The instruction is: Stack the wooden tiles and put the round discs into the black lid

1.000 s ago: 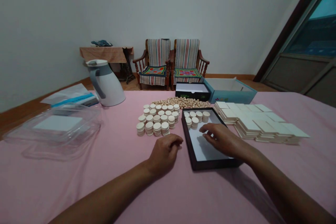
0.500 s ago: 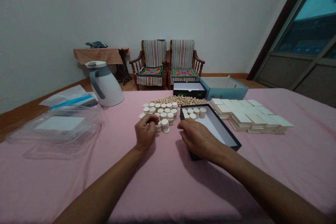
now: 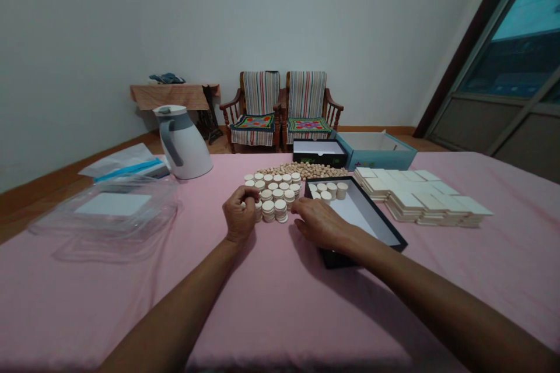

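My left hand (image 3: 240, 214) is curled closed at the near left of the stacks of round pale wooden discs (image 3: 275, 208). A bit of white shows by its thumb and index finger; whether it is held or lies behind cannot be made out. Just right of the stacks is my right hand (image 3: 318, 222), palm down, thumb apart from the fingers, with nothing visible in it. Its fingertips are close to the nearest stacks, and its wrist crosses the left edge of a black-rimmed box (image 3: 371, 218). Several disc stacks (image 3: 342, 190) stand at the far left end inside that box.
Small wooden pieces (image 3: 306, 171) are heaped behind the discs. Square pale tiles (image 3: 429, 198) are stacked at the right. A black box (image 3: 319, 152) and a blue box (image 3: 380, 150) stand at the back. At left are a white jug (image 3: 188, 148) and a clear plastic container (image 3: 109, 215).
My right hand has moved left, from the box edge towards the disc stacks. My left hand stays closed beside the stacks. The whole view has shifted slightly.
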`<state>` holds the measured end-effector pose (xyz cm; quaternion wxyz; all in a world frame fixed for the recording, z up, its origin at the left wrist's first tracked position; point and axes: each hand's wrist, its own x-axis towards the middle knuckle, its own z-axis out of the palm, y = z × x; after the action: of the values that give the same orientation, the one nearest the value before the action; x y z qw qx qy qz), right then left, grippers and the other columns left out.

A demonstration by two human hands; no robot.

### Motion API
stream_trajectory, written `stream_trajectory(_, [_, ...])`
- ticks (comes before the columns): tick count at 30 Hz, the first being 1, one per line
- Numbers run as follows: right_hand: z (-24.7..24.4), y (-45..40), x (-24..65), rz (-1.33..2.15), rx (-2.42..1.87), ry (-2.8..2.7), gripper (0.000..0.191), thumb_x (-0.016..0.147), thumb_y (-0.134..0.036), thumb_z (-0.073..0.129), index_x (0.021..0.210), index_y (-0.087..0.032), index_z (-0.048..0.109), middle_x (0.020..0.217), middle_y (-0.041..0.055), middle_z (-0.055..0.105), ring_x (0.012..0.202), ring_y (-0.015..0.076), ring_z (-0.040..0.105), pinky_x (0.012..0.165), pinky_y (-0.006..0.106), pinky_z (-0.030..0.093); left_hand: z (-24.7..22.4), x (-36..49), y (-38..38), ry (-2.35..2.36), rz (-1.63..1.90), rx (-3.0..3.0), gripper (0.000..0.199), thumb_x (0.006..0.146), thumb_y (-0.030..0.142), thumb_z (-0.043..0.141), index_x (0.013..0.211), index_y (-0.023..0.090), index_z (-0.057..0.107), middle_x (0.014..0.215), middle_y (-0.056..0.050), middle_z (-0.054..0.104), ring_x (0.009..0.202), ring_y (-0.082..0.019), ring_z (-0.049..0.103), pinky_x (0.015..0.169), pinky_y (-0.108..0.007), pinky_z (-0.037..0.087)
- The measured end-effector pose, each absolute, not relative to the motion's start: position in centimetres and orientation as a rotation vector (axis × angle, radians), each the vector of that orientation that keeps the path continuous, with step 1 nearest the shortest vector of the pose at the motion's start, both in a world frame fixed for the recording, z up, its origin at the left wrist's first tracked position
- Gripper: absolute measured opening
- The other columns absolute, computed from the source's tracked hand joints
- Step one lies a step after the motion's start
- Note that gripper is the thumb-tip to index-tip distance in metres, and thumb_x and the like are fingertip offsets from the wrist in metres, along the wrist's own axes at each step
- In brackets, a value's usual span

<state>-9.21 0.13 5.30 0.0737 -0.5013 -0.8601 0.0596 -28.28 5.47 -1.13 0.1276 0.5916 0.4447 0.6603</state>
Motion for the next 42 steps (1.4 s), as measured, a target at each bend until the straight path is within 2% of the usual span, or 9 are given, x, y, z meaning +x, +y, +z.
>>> stream_trajectory(7, [3.9, 0.8, -8.8, -0.009, -1.384, -2.686, 0.024, 0.079, -0.003, 0.044, 0.094, -0.011, 0.061, 0.095, 0.0122, 0.066, 0.087, 0.0207, 0.061, 0.07, 0.029, 0.04, -1.7, -28.2, 5.6, 1.287, 1.904, 1.696, 0.022, 0.065, 0.006, 0.045, 0.068, 0.018, 0.063, 0.064, 0.002, 0.062, 0.06, -0.012, 0.056, 0.058, -0.022, 0.044])
stream_trajectory(13, [3.2, 1.7, -8.3, -0.057, -1.353, -2.691, 0.025, 0.078, -0.004, 0.046, 0.096, -0.013, 0.061, 0.089, 0.0104, 0.065, 0.084, 0.0198, 0.06, 0.069, 0.029, 0.039, -2.0, -28.2, 5.8, 1.296, 1.904, 1.652, 0.022, 0.065, 0.007, 0.045, 0.07, 0.018, 0.064, 0.065, 0.001, 0.062, 0.062, -0.013, 0.057, 0.058, -0.022, 0.045])
stream_trajectory(26, [3.3, 3.0, -7.8, -0.093, -1.424, -2.705, 0.026, 0.079, -0.008, 0.045, 0.098, -0.014, 0.061, 0.098, 0.0121, 0.064, 0.091, 0.0229, 0.059, 0.073, 0.032, 0.04, -2.2, -27.9, 5.9, 1.31, 1.901, 1.611, 0.022, 0.064, 0.009, 0.044, 0.069, 0.017, 0.063, 0.064, 0.001, 0.061, 0.058, -0.013, 0.055, 0.054, -0.022, 0.044])
stream_trajectory(42, [4.2, 1.9, -8.5, -0.118, -1.426, -2.688, 0.025, 0.081, -0.006, 0.042, 0.096, -0.012, 0.061, 0.098, 0.0131, 0.065, 0.089, 0.0233, 0.059, 0.077, 0.035, 0.039, -2.2, -28.3, 6.1, 1.347, 1.91, 1.632, 0.022, 0.063, 0.009, 0.044, 0.068, 0.017, 0.064, 0.062, 0.001, 0.062, 0.057, -0.012, 0.056, 0.053, -0.021, 0.044])
